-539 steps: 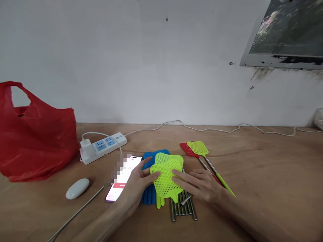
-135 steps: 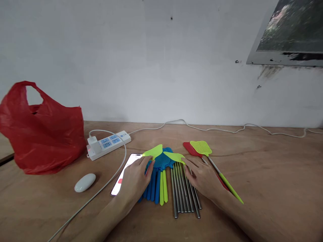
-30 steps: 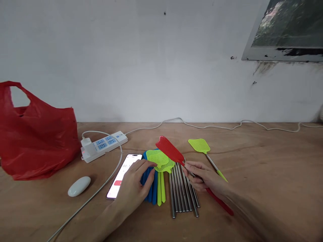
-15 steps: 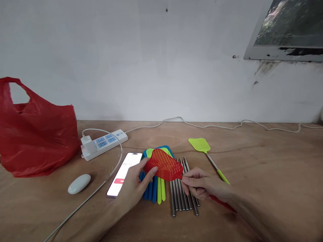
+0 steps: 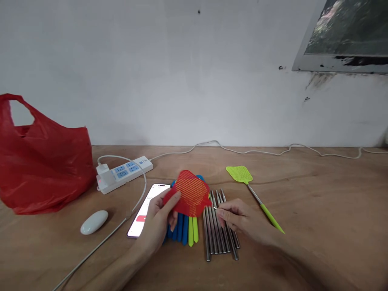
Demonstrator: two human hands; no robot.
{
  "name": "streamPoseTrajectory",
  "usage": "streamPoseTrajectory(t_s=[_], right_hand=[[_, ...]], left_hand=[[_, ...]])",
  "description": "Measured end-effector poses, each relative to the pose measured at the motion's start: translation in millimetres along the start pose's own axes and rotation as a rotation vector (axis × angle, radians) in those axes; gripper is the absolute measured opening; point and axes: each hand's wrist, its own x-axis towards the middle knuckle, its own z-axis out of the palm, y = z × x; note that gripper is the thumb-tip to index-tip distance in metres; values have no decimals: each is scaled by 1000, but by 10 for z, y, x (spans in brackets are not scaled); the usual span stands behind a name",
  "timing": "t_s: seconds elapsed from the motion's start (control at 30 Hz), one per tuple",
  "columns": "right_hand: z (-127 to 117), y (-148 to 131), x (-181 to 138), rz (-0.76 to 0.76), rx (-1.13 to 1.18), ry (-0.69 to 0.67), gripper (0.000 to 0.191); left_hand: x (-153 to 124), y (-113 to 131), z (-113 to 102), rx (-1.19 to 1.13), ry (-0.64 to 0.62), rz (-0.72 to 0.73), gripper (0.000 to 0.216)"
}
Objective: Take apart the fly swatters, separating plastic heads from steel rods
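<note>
A red perforated fly swatter head is pinched at its left edge by my left hand. My right hand is closed on a thin metal rod, whose tip shows close to the swatter head's neck; whether they touch I cannot tell. The rest of that rod is hidden by the hand. Beneath the red head lie several blue handles and two lime green handles, with blue swatter heads partly covered. Several bare metal rods lie side by side under my right fingers.
A lime green fly swatter lies to the right. A lit phone, a white mouse, a power strip with a cable, and a red plastic bag occupy the left. A pale wall stands behind the table.
The red swatter head has turned to show its face more broadly and shifted slightly left. A metal tip now shows at its neck; the red handle below my right wrist is out of sight.
</note>
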Motion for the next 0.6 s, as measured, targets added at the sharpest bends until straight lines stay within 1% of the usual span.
streamPoseTrajectory(t_s=[0.07, 0.1, 0.17, 0.23, 0.33, 0.47, 0.6], right_hand=[[-36, 49, 5, 30, -35, 60, 51], [-54, 73, 11, 45, -30, 95, 51], [-80, 103, 29, 88, 31, 150, 53], [-88, 100, 50, 155, 142, 172, 54], [-78, 59, 66, 254, 310, 155, 55], [-39, 57, 70, 231, 419, 112, 55], [8, 141, 92, 221, 415, 52, 53]], left_hand=[[70, 32, -50, -55, 119, 50, 40], [102, 44, -73, -61, 142, 68, 41], [141, 49, -101, -47, 134, 66, 42], [135, 25, -93, -16, 83, 30, 42], [72, -37, -48, 58, -49, -55, 46], [8, -110, -24, 183, -207, -141, 49], [22, -167, -23, 216, -274, -140, 51]])
